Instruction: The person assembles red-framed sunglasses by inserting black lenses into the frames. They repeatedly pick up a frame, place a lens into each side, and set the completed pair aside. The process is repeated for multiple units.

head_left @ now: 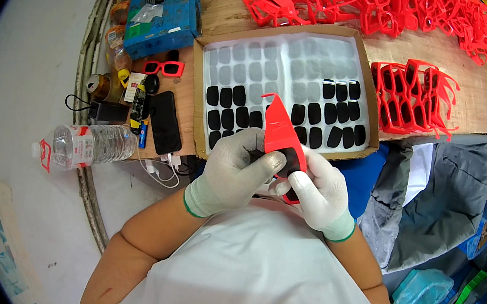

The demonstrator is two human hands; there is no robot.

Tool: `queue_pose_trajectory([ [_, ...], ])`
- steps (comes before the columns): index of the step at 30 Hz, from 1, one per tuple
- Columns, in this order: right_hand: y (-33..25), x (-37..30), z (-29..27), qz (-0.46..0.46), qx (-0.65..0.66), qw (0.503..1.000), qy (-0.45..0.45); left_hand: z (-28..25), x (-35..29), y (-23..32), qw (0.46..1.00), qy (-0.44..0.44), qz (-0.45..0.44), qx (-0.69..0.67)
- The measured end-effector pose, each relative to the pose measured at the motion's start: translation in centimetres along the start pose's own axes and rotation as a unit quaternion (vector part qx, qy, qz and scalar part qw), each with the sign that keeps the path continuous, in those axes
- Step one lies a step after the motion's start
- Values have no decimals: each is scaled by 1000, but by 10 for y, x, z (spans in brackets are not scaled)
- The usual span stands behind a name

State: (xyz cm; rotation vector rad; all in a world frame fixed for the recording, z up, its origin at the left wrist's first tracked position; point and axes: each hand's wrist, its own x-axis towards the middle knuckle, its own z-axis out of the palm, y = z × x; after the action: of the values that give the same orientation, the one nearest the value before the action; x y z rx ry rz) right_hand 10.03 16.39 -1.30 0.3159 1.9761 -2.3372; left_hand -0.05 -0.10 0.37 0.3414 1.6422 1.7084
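Both my hands wear white gloves and hold one pair of red sunglasses point(279, 133) above the near edge of a shallow cardboard box point(195, 102). My left hand point(229, 172) pinches its left side, thumb pressed against a dark lens. On the other side, my right hand point(324, 192) is closed on the lower end, its thumb by the second dark area. A red temple arm points up and away from me. Inside the box lie rows of black lenses point(315, 139), with paler ones showing under a thin translucent sheet.
Red frames point(378, 8) are heaped at the back, and stacked sunglasses point(412, 98) stand right of the box. Leftward are a blue box point(166, 18), red sunglasses point(163, 68), a phone point(165, 123) and a water bottle point(93, 146). Grey fabric point(447, 201) hangs at right.
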Motion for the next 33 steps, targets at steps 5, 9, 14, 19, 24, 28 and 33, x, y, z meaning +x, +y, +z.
queue_pose_trajectory([
  [5,1,3,-11,-20,-108,993,-39,10,3,-3,996,60,19,60],
  [9,0,3,-5,-20,-138,990,-11,11,5,-12,988,85,49,116],
  [14,-8,0,-7,-1,-117,992,-36,13,-1,11,998,54,-38,-23],
  [19,-19,-2,-5,-3,-40,997,-65,-1,-4,20,999,-45,5,19],
  [24,-15,-3,-1,-39,-39,996,-68,-4,-7,35,995,-96,8,-26],
  [28,-17,0,-3,-71,-55,991,-102,-6,-14,46,991,-119,20,-61],
  [33,-20,5,-4,-46,-49,990,-123,-10,-15,34,989,-115,23,-93],
])
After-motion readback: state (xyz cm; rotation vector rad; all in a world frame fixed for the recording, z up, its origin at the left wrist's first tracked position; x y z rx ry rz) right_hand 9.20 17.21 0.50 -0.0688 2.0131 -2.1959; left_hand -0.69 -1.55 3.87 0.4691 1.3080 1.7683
